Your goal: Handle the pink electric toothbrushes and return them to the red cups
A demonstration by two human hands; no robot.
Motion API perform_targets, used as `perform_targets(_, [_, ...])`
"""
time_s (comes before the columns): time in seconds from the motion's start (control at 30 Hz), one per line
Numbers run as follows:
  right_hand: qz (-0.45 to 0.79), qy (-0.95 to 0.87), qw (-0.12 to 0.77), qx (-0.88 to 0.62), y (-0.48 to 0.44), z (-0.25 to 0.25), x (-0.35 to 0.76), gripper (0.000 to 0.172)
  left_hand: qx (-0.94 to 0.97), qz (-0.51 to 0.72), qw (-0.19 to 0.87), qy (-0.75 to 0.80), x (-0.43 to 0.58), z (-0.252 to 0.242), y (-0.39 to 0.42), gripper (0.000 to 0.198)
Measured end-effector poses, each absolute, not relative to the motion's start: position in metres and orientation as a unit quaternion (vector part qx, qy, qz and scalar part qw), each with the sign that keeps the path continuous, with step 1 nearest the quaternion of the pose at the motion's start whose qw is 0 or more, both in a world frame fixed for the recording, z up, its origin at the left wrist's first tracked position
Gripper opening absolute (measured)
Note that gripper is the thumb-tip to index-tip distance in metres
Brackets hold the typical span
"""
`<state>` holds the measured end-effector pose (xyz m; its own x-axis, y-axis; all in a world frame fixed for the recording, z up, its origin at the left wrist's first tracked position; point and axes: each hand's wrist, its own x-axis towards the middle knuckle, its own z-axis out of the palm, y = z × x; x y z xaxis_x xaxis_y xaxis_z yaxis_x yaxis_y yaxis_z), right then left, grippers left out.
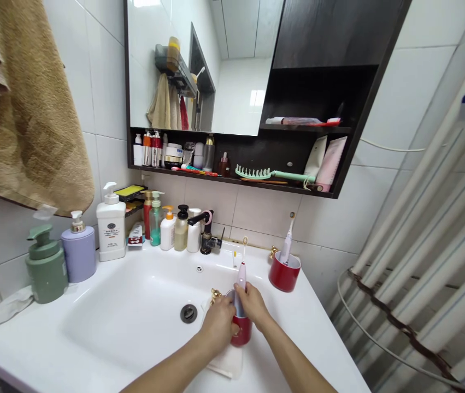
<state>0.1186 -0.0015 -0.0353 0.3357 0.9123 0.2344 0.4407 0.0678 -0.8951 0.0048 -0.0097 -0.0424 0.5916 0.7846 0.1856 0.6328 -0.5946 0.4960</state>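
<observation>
My left hand (218, 322) is wrapped round a red cup (243, 331) that stands on the right rim of the white sink (134, 305). My right hand (252, 305) pinches the handle of a white and pink electric toothbrush (241, 275), which stands upright in that cup with its head pointing up. A small gold ornament (215, 295) shows just left of my left hand. A folded white cloth (226, 363) lies under the cup. Further back stands a second red cup (283, 273) with another electric toothbrush (287, 243) in it.
A black tap (204, 232) stands behind the basin amid several pump bottles; green (46, 265) and lilac (78, 251) dispensers sit at left. A brown towel (23, 103) hangs on the left wall. A mirror cabinet shelf (236, 180) holds toiletries and a green comb. White pipes (433, 229) run at right.
</observation>
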Motion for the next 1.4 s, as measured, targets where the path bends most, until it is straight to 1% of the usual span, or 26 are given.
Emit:
perform_targets(0.17, [0.212,-0.524,0.493,-0.661,0.01,-0.019,0.133,0.027,0.882,0.219,0.144,0.393,0.02,-0.023,0.001,0.018])
perform_targets(0.3, [0.159,-0.488,0.527,-0.678,0.007,0.005,0.146,0.041,0.881,0.245,0.102,0.391,0.042,0.0,0.021,0.021])
perform_targets(0.37, [0.139,-0.476,0.541,-0.68,-0.008,0.009,0.15,0.045,0.88,0.261,0.084,0.388,0.055,0.009,0.034,0.023])
perform_targets(0.47, [0.149,-0.482,0.541,-0.673,-0.039,-0.001,0.152,0.043,0.876,0.268,0.075,0.393,0.075,0.017,0.051,0.025])
perform_targets(0.63, [0.214,-0.483,0.511,-0.678,-0.07,-0.017,0.151,0.04,0.866,0.249,0.078,0.426,0.099,0.018,0.073,0.025])
perform_targets(0.9, [0.19,-0.511,0.503,-0.67,-0.071,-0.01,0.148,0.036,0.882,0.231,0.089,0.402,0.12,0.016,0.093,0.023])
perform_targets(1.0, [0.195,-0.511,0.512,-0.662,-0.072,-0.012,0.15,0.035,0.878,0.24,0.099,0.402,0.116,0.02,0.092,0.029])
perform_targets(1.07, [0.199,-0.502,0.526,-0.657,-0.072,-0.015,0.151,0.035,0.865,0.281,0.113,0.401,0.107,0.021,0.087,0.035])
perform_targets(1.17, [0.21,-0.484,0.545,-0.651,-0.07,-0.017,0.154,0.038,0.81,0.372,0.189,0.411,0.087,0.018,0.072,0.033])
perform_targets(1.23, [0.23,-0.483,0.557,-0.635,-0.068,-0.014,0.152,0.045,0.752,0.414,0.293,0.42,0.071,0.017,0.056,0.035])
perform_targets(1.3, [0.241,-0.49,0.581,-0.603,-0.065,-0.003,0.147,0.053,0.688,0.446,0.427,0.381,0.056,0.023,0.035,0.049])
perform_targets(1.37, [0.234,-0.506,0.615,-0.557,-0.065,0.018,0.139,0.06,0.634,0.464,0.552,0.278,0.044,0.039,0.011,0.069])
perform_targets(1.4, [0.231,-0.521,0.632,-0.525,-0.066,0.031,0.134,0.063,0.615,0.468,0.595,0.222,0.039,0.049,0.0,0.075])
